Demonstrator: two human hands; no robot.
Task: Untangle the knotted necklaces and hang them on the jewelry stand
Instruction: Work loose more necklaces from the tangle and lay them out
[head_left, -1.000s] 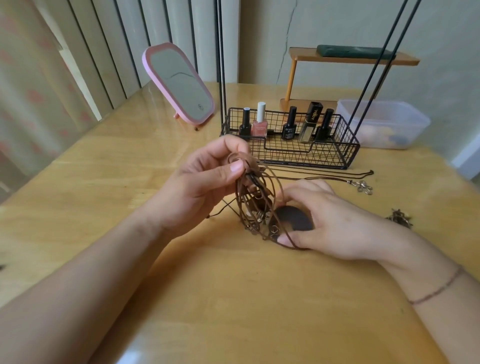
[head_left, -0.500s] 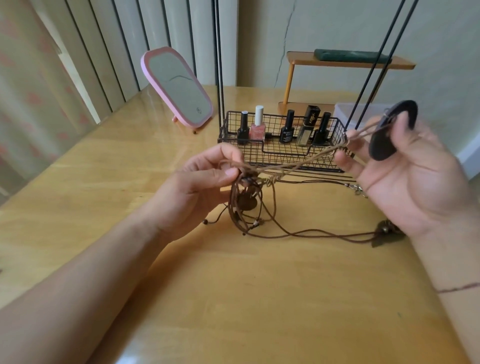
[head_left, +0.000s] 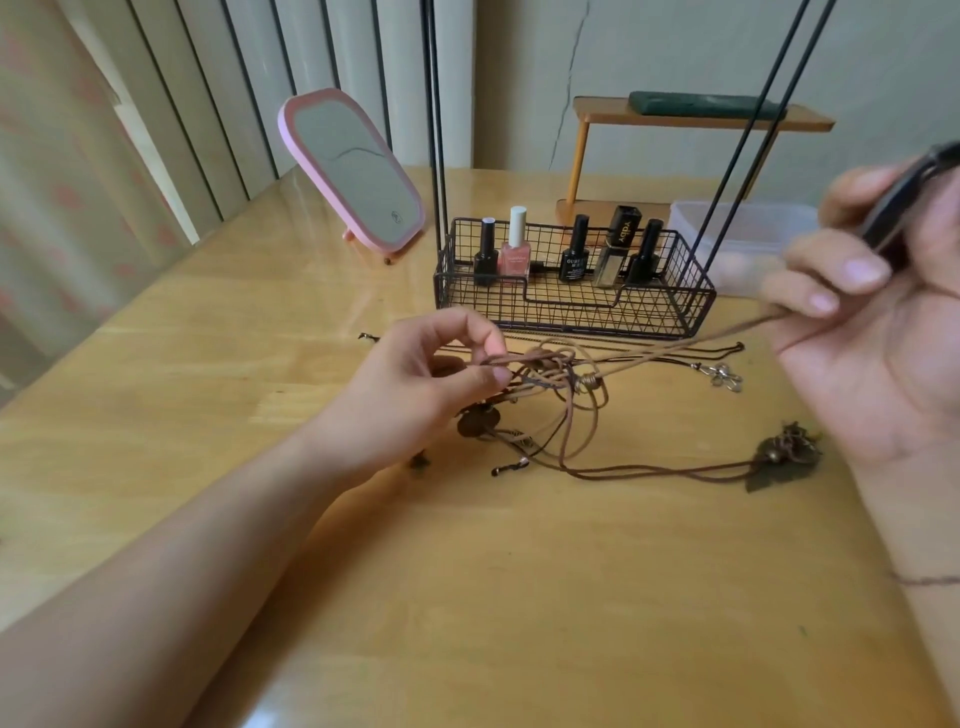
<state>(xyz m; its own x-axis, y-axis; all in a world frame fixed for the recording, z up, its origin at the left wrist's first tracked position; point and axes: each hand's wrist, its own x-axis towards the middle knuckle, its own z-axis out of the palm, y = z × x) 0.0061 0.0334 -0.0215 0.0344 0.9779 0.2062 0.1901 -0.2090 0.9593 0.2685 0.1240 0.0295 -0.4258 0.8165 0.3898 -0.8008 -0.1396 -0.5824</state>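
On the table (head_left: 519, 597), the knot (head_left: 550, 371) of cords lies at the centre, just before the wire basket (head_left: 571, 306), with the left hand (head_left: 431, 384) pinching it from the left and the right hand (head_left: 883, 322) raised well to the right, a taut cord (head_left: 685, 345) running between them. Five bottles (head_left: 574, 249) stand in a row in the basket, whose rods (head_left: 434, 119) rise from its ends; the mirror (head_left: 353, 171) stands behind and left of it, the shelf (head_left: 701, 117) behind it, the tub (head_left: 743, 234) to its right. A clasp (head_left: 724, 375) lies right of the knot and a pendant (head_left: 787, 454) nearer, below the right hand.
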